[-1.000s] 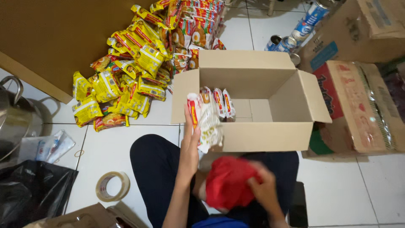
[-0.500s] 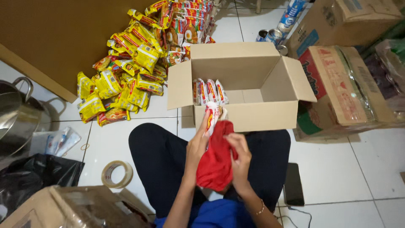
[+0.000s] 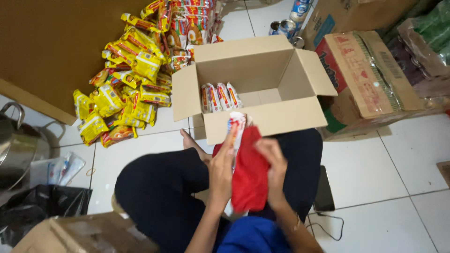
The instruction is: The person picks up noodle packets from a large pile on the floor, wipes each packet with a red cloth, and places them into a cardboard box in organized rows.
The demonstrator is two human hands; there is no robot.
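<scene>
I sit cross-legged on a white tiled floor. My left hand [image 3: 221,169] and my right hand [image 3: 274,169] together grip a red packet [image 3: 250,174], with a white-and-red packet [image 3: 236,125] sticking up behind it. Just beyond them stands an open cardboard box [image 3: 262,117]. Three white-and-red packets [image 3: 218,97] stand upright against the box's left inner wall; the rest of its floor is bare.
A heap of yellow and red packets [image 3: 136,75] lies on the floor left of the box. Printed cartons [image 3: 365,70] and cans [image 3: 283,26] stand to the right and behind. A metal pot [image 3: 16,150], a black bag [image 3: 37,211] and a phone [image 3: 324,194] lie nearby.
My left hand came back from the box edge with its packets. Both hands now grip the red packet upright in front of the box.
</scene>
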